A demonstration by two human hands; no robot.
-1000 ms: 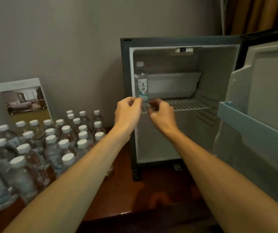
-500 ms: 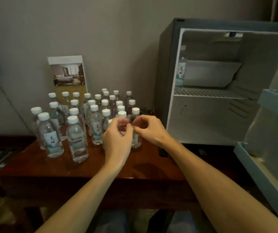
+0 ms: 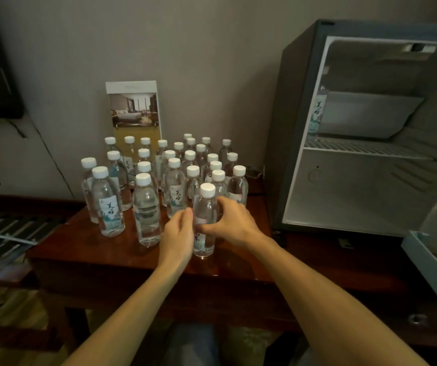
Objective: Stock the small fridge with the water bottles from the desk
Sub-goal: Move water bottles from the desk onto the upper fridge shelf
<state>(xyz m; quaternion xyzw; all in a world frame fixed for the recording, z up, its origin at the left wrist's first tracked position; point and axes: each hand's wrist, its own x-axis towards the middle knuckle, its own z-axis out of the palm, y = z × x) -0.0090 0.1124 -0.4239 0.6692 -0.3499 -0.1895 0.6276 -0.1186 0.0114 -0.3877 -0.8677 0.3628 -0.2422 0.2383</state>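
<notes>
Stocking under way: at the desk (image 3: pixel 101 254) we have both hands on the front bottle (image 3: pixel 205 210), upright at the 6 o'clock edge of the bottle cluster (image 3: pixel 175 165). The open small fridge (image 3: pixel 370 196) stands at the cluster's 3 o'clock, with one shelved bottle (image 3: pixel 317 112) on its wire shelf (image 3: pixel 365 147). Full and capped, the front bottle should feel fairly heavy for its size. We judge its thin clear wall slick and slightly yielding, so mid-body is the safest hold. The right hand (image 3: pixel 234 223) wraps it from 3 o'clock, thumb across the front. The left hand (image 3: pixel 179 231) meets it from 9 o'clock, fingers bunched narrow, tips on the wall; whether they pinch we cannot tell. Both forearms reach up from 6 o'clock.
</notes>
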